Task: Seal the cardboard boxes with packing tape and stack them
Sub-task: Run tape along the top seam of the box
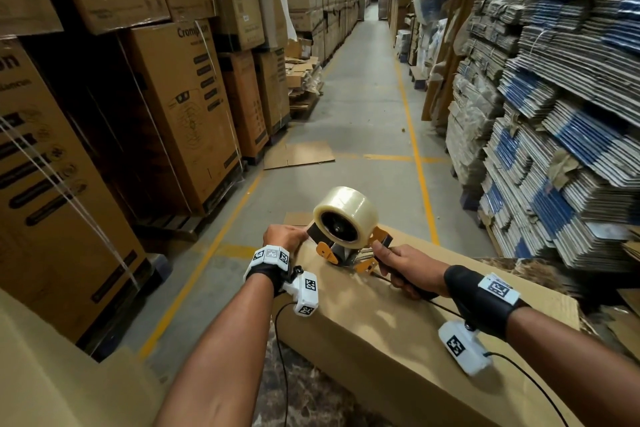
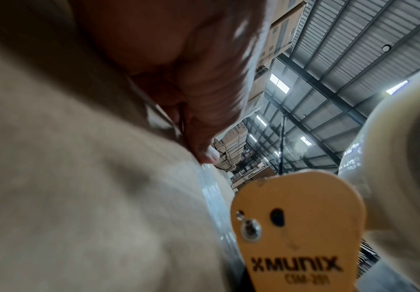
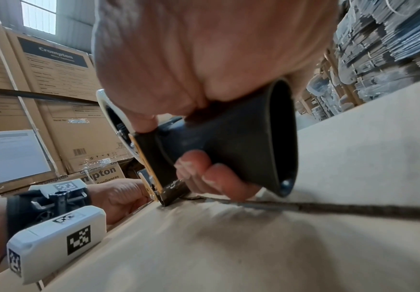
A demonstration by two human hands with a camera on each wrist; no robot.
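Tape dispenser [image 1: 349, 236] sits on the cardboard box [image 1: 398, 333] at its far end. Left hand [image 1: 282, 236] lies left of it, right hand [image 1: 405, 269] right. Stacked cartons [image 1: 180, 107] stand left of the aisle, flattened cardboard stacks [image 1: 554, 114] right.

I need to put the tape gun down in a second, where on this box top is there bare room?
The cardboard box top is bare between the two forearms, near side of the seam. Its far end is crowded: the left hand presses the edge there and the right hand grips the tape dispenser.
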